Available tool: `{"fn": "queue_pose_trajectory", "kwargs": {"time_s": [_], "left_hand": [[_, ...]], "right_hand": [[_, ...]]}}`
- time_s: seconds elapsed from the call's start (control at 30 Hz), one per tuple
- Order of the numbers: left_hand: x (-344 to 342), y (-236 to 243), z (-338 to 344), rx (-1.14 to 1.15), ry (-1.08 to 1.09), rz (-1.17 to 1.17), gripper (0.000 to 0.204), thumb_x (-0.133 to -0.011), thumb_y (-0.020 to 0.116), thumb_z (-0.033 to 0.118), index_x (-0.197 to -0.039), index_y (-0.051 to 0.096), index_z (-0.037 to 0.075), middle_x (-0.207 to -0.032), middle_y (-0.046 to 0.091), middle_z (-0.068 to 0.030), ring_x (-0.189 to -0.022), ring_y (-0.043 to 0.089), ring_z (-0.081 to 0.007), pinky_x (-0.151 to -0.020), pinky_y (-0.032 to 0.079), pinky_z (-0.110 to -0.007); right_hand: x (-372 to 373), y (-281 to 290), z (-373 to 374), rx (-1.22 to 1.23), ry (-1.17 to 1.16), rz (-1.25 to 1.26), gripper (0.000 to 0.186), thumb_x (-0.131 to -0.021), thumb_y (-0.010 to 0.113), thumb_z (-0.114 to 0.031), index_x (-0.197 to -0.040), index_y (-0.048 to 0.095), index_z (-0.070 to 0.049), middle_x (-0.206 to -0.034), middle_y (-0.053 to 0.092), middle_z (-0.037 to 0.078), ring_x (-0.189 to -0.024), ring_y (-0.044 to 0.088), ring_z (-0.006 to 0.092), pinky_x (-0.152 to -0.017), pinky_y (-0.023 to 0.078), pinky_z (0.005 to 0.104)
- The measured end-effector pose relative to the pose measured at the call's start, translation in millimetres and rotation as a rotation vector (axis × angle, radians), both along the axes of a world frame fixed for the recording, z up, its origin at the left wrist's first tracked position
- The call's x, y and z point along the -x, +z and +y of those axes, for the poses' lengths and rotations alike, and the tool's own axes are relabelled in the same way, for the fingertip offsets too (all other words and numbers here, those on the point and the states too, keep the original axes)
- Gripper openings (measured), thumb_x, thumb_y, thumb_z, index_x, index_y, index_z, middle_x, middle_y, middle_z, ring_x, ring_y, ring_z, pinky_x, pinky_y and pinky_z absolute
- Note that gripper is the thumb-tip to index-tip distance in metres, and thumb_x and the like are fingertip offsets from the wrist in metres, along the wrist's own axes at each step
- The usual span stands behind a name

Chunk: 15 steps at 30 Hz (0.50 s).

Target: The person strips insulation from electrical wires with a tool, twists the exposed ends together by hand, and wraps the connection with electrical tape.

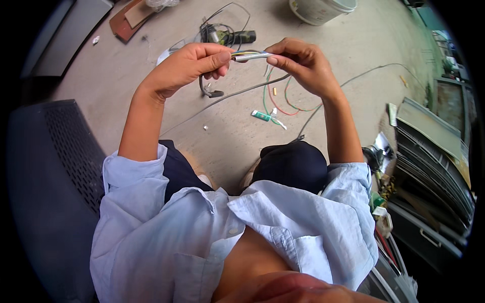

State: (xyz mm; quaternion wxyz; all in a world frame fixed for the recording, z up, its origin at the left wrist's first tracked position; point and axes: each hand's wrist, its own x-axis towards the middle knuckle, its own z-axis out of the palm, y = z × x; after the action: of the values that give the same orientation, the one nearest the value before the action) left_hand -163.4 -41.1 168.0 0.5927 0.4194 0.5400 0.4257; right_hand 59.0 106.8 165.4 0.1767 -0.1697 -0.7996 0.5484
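Observation:
Both hands are raised in front of me over the floor, holding a short piece of grey-sheathed electrical cable (251,57) between them. Blue and yellow-green wires (246,52) show along its upper side. My left hand (202,63) pinches the left end between thumb and fingers. At the other end, my right hand (303,63) grips with thumb and forefinger. The fingers partly cover both ends. A dark cord with a black end (216,94) shows below my left hand. Thin red and green wires (293,109) lie on the floor below my right hand.
Beyond my hands is a green-and-black power tool (245,37) with its cord. A white bucket (323,11) stands behind it. A small green-and-white packet (261,115) lies on the floor. Stacked flat panels (429,151) are at right, a dark perforated panel (70,146) at left.

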Motion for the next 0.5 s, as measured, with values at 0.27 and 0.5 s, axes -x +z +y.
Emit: {"fn": "queue_pose_trajectory", "kwargs": {"time_s": [0.27, 0.5], "left_hand": [[30, 1, 18, -0.307, -0.042, 0.305, 0.029, -0.092, 0.060, 0.021, -0.113, 0.066, 0.003, -0.087, 0.063, 0.0001, -0.079, 0.054, -0.0061, -0.073, 0.044, -0.021], [43, 0, 19, -0.220, 0.005, 0.174, 0.025, -0.089, 0.064, 0.019, -0.109, 0.068, 0.004, -0.082, 0.063, -0.0008, -0.074, 0.056, -0.0077, -0.068, 0.045, -0.023]], "right_hand": [[36, 52, -17, -0.076, -0.181, -0.232, 0.017, -0.085, 0.070, -0.015, -0.096, 0.069, -0.001, -0.081, 0.067, 0.003, -0.077, 0.060, 0.0087, -0.068, 0.047, 0.0255], [59, 28, -33, -0.314, -0.298, -0.226, 0.011, -0.083, 0.068, -0.010, -0.090, 0.066, -0.001, -0.084, 0.068, 0.010, -0.078, 0.065, 0.0204, -0.068, 0.049, 0.0318]]}}
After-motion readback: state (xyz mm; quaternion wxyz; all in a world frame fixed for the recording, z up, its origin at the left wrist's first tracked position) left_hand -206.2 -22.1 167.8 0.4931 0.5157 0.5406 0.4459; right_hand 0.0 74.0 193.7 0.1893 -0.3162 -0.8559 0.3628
